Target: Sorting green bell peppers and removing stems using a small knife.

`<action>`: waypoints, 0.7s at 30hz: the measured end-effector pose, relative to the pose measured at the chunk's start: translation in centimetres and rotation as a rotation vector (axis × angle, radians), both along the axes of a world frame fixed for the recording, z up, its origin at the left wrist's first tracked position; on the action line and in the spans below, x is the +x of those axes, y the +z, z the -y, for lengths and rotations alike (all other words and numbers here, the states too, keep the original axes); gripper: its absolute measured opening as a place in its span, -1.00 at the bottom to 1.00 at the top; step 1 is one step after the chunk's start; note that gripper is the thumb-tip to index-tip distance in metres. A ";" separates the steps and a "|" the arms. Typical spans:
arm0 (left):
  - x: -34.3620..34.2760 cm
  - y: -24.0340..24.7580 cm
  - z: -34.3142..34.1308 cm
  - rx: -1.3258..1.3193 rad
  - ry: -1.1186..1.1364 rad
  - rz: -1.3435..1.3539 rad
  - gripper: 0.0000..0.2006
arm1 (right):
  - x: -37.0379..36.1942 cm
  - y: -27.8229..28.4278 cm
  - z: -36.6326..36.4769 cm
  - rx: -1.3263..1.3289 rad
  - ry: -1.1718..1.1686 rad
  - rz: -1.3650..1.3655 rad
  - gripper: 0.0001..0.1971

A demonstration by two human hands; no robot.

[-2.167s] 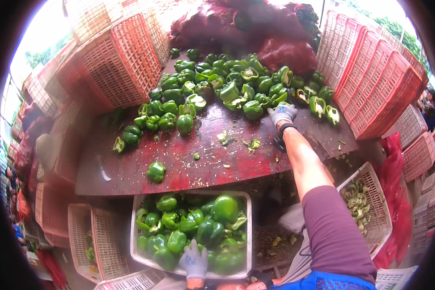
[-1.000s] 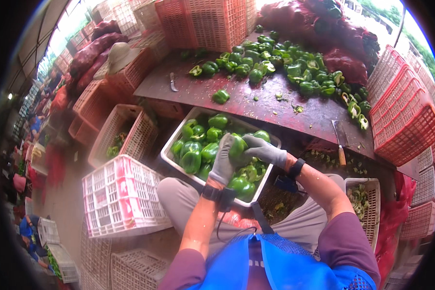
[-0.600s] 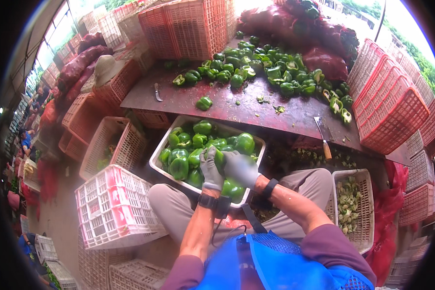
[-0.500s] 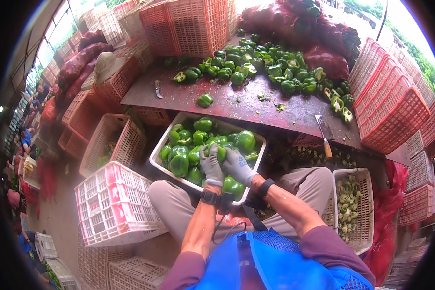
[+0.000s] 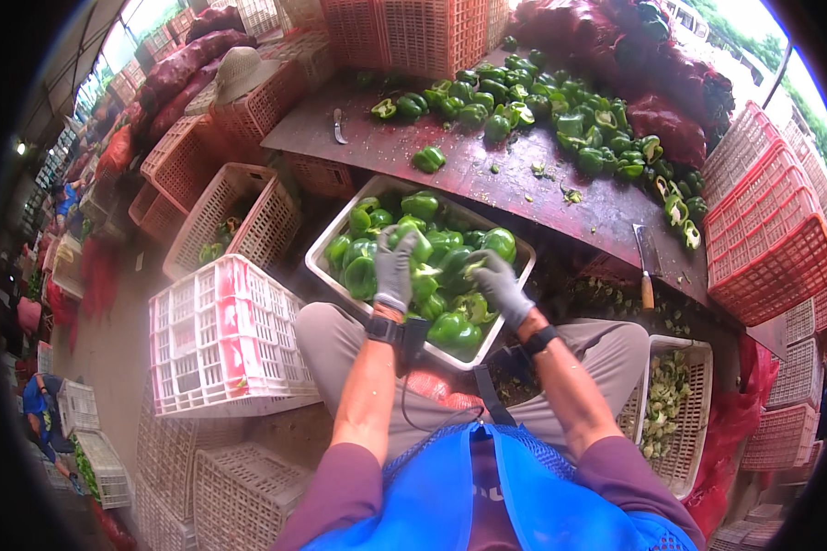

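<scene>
A white crate (image 5: 314, 259) in front of my knees is heaped with green bell peppers (image 5: 453, 332), some whole and some opened. Over its middle my left hand (image 5: 394, 275), in a grey glove, is closed on a green bell pepper (image 5: 421, 246). To the right, above the same crate, my gloved right hand (image 5: 503, 286) has its fingers bent together. A pale green piece of pepper (image 5: 474, 266) shows at those fingertips, and its exact shape is blurred.
Beyond the crate a low table (image 5: 377, 138) bears a pile of peppers (image 5: 560, 110), a curved knife (image 5: 339, 127) and a wooden-handled blade (image 5: 644, 266). A crate of pepper scraps (image 5: 668, 399) stands at my right knee, a white crate (image 5: 220, 335) at my left.
My hands, together on one pepper before, are now apart. The left has kept the pepper; the right has drawn away to the right with a pale piece. The whole view has shifted slightly.
</scene>
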State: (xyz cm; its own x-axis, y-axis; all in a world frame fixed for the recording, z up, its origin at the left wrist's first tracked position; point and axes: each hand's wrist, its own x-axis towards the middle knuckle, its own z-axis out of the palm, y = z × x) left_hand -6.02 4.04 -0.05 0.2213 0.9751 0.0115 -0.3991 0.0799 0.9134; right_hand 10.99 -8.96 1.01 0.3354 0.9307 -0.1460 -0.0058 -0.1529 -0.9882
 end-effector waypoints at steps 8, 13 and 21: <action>-2.1 -1.1 3.7 0.800 -0.189 -0.966 -0.50 | 12.8 7.6 13.4 0.116 -0.305 0.309 -0.80; 3.1 -5.6 8.6 0.979 -0.646 -1.255 -0.51 | 19.2 7.7 23.7 0.087 -0.602 0.401 -0.79; 7.1 -11.8 9.4 1.224 -0.650 -1.453 -0.36 | 23.9 -1.4 39.4 -0.507 -0.909 1.032 -0.70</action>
State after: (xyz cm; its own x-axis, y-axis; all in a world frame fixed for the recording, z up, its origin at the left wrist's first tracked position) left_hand 1.11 -5.35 -11.86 0.9257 0.3782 0.0031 0.3740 -0.9167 0.1407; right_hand 34.87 -48.34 -0.42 0.9223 0.2696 0.2769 0.3731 -0.8078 -0.4563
